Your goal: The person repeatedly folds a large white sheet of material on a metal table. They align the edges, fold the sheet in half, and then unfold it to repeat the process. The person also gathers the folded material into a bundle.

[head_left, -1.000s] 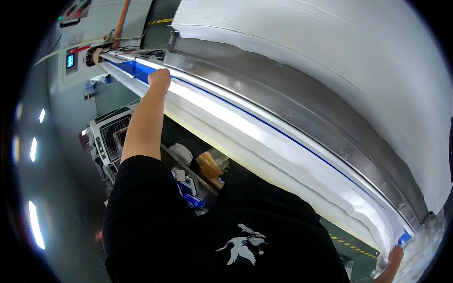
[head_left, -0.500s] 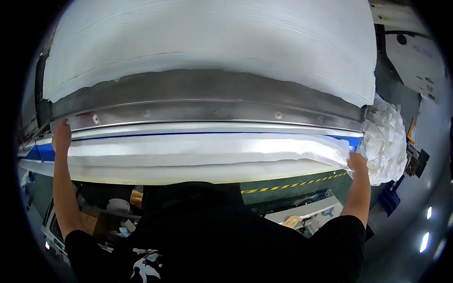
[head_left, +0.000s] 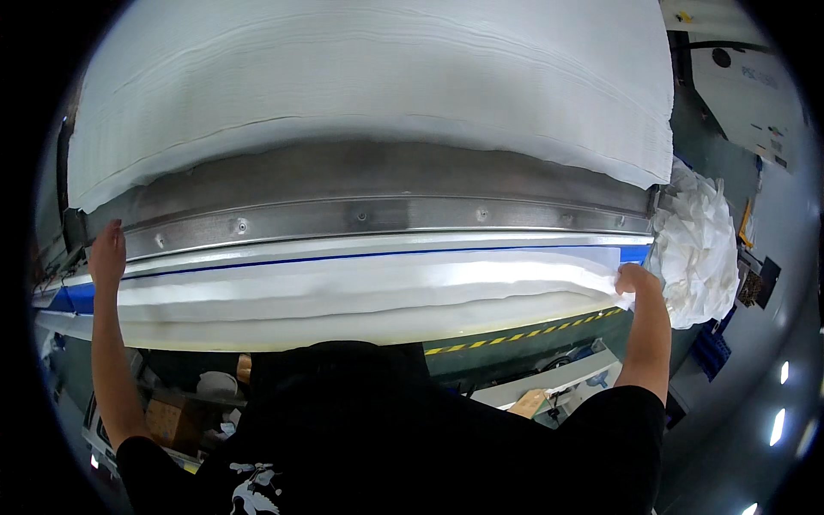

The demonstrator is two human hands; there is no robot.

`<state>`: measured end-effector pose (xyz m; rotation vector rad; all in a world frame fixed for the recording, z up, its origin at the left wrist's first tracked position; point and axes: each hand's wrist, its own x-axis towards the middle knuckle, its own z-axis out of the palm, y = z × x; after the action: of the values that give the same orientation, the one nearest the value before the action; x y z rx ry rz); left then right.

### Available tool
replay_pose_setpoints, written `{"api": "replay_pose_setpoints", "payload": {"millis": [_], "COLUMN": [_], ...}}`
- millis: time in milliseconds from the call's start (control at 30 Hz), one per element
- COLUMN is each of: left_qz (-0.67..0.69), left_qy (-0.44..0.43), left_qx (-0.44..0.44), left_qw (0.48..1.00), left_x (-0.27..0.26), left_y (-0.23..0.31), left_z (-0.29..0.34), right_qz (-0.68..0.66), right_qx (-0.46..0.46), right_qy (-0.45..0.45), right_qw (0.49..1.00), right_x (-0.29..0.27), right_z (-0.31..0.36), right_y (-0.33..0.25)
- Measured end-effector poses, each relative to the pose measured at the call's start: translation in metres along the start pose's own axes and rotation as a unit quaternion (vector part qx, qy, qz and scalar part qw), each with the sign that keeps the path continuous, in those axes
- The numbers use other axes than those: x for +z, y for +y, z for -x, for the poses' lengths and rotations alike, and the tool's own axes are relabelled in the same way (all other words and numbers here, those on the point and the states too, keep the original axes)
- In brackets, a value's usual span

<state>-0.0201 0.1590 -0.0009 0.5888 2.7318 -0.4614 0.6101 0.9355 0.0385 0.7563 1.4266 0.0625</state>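
A long strip of white cloth [head_left: 369, 279] lies sideways across the blue-edged ledge in front of me, its surface slightly rippled. My right hand [head_left: 637, 280] is closed on the strip's right end, where a bit of cloth bunches below the fingers. At the other end, my left hand [head_left: 107, 253] is by the metal bar, fingers stretched toward it and the cloth's left end beside my wrist. Beyond the strip runs a grey metal bar [head_left: 386, 215] with several screws. A wide stack of white cloth layers [head_left: 369, 77] covers the surface behind it.
Crumpled white material [head_left: 695, 249] hangs at the right end. Beneath the pale front edge [head_left: 257, 335] are a yellow-black floor stripe [head_left: 524, 337], a white bench [head_left: 554, 382] and a cardboard box [head_left: 172, 422]. A white machine panel [head_left: 742, 94] stands far right.
My right hand has moved slightly left and down on the cloth's end, and more of the blue edge beside it shows straight. My left hand stays near the bar's left end. The view has shifted slightly.
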Motion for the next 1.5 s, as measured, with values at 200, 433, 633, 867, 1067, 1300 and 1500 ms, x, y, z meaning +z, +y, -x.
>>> {"api": "replay_pose_setpoints", "payload": {"millis": [200, 433, 633, 867, 1067, 1300, 1500], "left_qz": [0.019, 0.009, -0.015, 0.177, 0.298, 0.342, 0.349], "left_qy": [0.016, 0.013, 0.235, 0.306, 0.413, 0.414, 0.409], "left_qx": [0.013, -0.075, 0.035, -0.024, 0.005, -0.012, -0.019], "left_qw": [1.000, 0.997, 0.971, 0.935, 0.860, 0.844, 0.843], "left_x": [-0.009, -0.010, 0.055, 0.048, 0.054, 0.045, 0.048], "left_y": [0.020, 0.028, -0.066, 0.028, 0.033, 0.027, 0.024], "left_z": [0.000, -0.006, -0.012, -0.041, -0.037, -0.030, -0.032], "right_qz": [-0.027, -0.068, -0.058, -0.158, -0.192, -0.168, -0.180], "right_qx": [-0.092, 0.009, -0.040, -0.247, -0.502, -0.651, -0.637], "right_qy": [0.123, 0.309, 0.339, 0.428, 0.495, 0.516, 0.477], "right_qw": [0.988, 0.948, 0.938, 0.855, 0.683, 0.531, 0.578], "right_x": [-0.027, -0.026, -0.043, -0.141, -0.254, -0.366, -0.416], "right_z": [0.005, 0.019, 0.039, 0.136, 0.261, 0.381, 0.401], "right_y": [-0.029, -0.042, -0.102, -0.252, -0.495, -0.724, -0.801]}}
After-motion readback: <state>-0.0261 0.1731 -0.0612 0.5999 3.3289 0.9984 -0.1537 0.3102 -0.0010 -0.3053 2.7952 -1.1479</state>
